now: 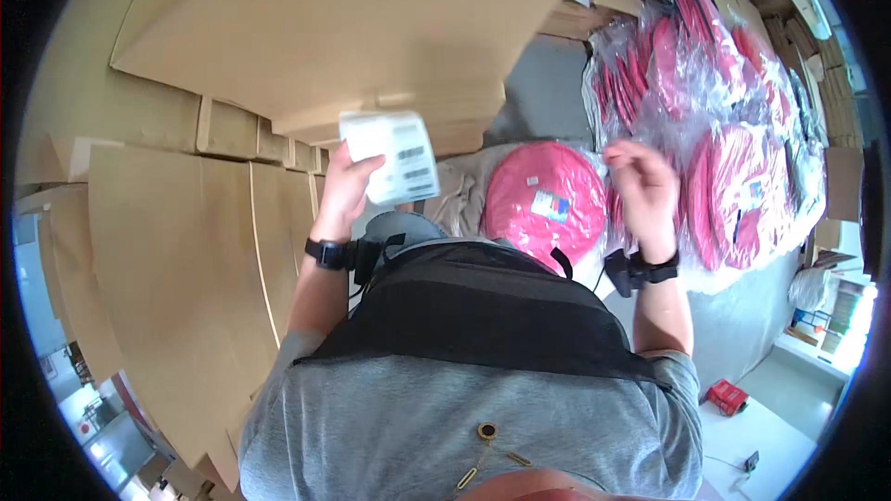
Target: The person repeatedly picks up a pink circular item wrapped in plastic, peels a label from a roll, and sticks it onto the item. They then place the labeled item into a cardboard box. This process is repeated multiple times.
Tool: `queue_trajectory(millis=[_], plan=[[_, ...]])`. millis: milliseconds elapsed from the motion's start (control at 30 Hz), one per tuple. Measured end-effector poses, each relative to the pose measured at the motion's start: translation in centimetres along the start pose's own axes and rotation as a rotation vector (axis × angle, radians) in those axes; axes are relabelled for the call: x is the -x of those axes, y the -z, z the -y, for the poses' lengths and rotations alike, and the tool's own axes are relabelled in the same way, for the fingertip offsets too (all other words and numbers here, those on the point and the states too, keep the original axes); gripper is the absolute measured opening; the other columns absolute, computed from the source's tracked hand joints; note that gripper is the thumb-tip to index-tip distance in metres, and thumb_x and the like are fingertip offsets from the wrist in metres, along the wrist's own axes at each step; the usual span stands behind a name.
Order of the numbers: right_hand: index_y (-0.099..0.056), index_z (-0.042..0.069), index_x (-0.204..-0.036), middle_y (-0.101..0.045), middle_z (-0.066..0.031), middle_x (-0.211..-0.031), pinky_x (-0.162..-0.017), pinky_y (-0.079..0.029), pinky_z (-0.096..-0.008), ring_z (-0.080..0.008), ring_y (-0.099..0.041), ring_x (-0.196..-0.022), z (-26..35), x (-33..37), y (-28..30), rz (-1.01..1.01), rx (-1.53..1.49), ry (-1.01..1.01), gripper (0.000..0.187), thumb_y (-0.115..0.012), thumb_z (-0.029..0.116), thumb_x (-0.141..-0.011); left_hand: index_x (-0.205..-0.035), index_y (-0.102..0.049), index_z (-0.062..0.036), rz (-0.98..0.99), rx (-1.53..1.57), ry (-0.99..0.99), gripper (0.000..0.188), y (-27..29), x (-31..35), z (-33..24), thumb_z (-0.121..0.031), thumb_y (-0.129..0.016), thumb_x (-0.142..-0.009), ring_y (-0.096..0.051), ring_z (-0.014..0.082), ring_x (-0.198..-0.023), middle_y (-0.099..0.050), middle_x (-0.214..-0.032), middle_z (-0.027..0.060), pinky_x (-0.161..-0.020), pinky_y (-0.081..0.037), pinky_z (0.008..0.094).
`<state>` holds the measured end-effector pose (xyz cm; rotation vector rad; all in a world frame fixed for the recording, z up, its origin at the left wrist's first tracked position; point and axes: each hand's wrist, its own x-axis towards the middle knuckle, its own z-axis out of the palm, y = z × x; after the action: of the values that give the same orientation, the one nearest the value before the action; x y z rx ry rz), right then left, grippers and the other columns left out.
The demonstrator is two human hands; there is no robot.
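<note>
Near the lower edge of the tan cardboard box (353,28), the left hand (345,184) pinches a white rectangular paper sheet (399,153) by its left side, long axis forward. The right hand (645,190), well apart, curls its fingers; whether empty, I cannot tell.

Packing area, probably of a warehouse or workshop. The landmark is the round pink package (543,181), wrapped in clear plastic. To its left stand broad cardboard panels (176,288); beyond it and leftward is a large cardboard carton (353,23). A sheet of barcoded labels (399,156) appears to its left. To its right are heaped pink bagged goods (738,190) and, farther right, stacked brown cardboard (838,74), over grey flooring (729,315).
</note>
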<state>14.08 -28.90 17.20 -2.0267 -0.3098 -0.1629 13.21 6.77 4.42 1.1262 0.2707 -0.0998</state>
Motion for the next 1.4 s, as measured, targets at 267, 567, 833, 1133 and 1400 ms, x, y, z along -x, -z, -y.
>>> queue_trajectory(millis=[267,567,833,1133,1400], plan=[[-0.052,-0.002,-0.109,-0.058,-0.0113,-0.101,-0.083,-0.041,-0.0275,-0.0168,-0.055,-0.094,-1.9,7.4,0.5,0.314,-0.544,-0.306,0.028,-0.042,0.017,-0.091,-0.106,-0.052,-0.0012,0.381,0.050,0.087,0.031,-16.2,6.0,-1.4,0.002,-0.055,-0.075,-0.054,0.0166,-0.096,-0.058,-0.101,0.0072,-0.085,-0.042,0.0298],[-0.051,0.000,-0.103,-0.056,-0.0013,-0.085,-0.062,-0.044,-0.0220,-0.0082,-0.053,-0.072,-0.8,10.5,3.6,0.198,-0.737,-0.417,0.021,-0.040,0.012,-0.090,-0.110,-0.049,-0.0003,0.510,0.202,0.238,0.029,-23.7,9.3,-1.2,-0.004,-0.052,-0.082,-0.056,0.0186,-0.094,-0.057,-0.105,0.0094,-0.082,-0.045,0.0315],[-0.056,-0.003,-0.094,-0.060,-0.0071,-0.082,-0.063,-0.048,-0.0265,-0.0148,-0.059,-0.070,-0.6,9.7,4.6,0.133,-0.892,-0.531,0.025,-0.045,0.018,-0.086,-0.112,-0.048,-0.0005,0.537,0.022,0.061,0.031,-24.0,9.3,0.7,-0.004,-0.052,-0.082,-0.053,0.0167,-0.097,-0.056,-0.108,0.0084,-0.085,-0.042,0.0307],[-0.057,-0.003,-0.095,-0.060,-0.0063,-0.083,-0.063,-0.046,-0.0260,-0.0134,-0.058,-0.071,-0.4,8.7,3.5,0.170,-0.837,-0.527,0.022,-0.048,0.015,-0.084,-0.112,-0.047,-0.0014,0.497,-0.008,0.042,0.032,-22.8,8.3,-0.3,-0.003,-0.052,-0.081,-0.053,0.0166,-0.096,-0.056,-0.106,0.0081,-0.085,-0.042,0.0312],[-0.055,-0.003,-0.099,-0.060,-0.0057,-0.084,-0.064,-0.046,-0.0252,-0.0131,-0.058,-0.072,0.7,8.3,2.0,0.141,-0.817,-0.464,0.023,-0.049,0.013,-0.084,-0.111,-0.048,-0.0014,0.490,0.008,0.025,0.030,-21.9,7.7,-1.3,-0.003,-0.053,-0.081,-0.054,0.0165,-0.095,-0.057,-0.105,0.0075,-0.083,-0.043,0.0312]])
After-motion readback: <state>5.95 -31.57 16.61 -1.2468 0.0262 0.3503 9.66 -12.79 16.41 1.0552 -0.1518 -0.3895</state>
